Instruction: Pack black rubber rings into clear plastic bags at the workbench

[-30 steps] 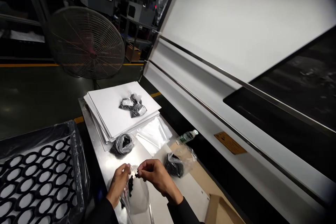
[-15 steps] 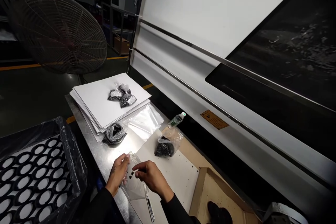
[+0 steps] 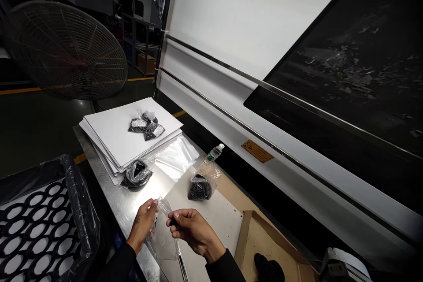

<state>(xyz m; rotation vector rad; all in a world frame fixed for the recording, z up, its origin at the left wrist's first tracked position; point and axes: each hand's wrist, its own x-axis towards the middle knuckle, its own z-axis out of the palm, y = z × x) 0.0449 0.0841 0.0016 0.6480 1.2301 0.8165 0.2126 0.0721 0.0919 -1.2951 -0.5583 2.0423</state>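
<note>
Best done slowly: keep the small clear bag (image 3: 162, 234) lifted just above the bench (image 3: 125, 205), mouth held taut between both hands so the few dark bits inside stay down and nothing spills over the white sheet (image 3: 211, 216) beneath. Left hand (image 3: 144, 222) raised, wrist bent back, fingers (image 3: 152, 206) pinching the bag's top left edge. Right hand (image 3: 190, 228) turned palm inward just beside it, fingers curled and pressed together at the bag's upper right edge; whether gripping the film or a small part cannot be told. Fuller bag of black pieces (image 3: 200, 186) near, beyond the hands; another (image 3: 136, 172) beside the stacked white boards (image 3: 115, 134). Cardboard box (image 3: 264, 246) to the right.
</note>
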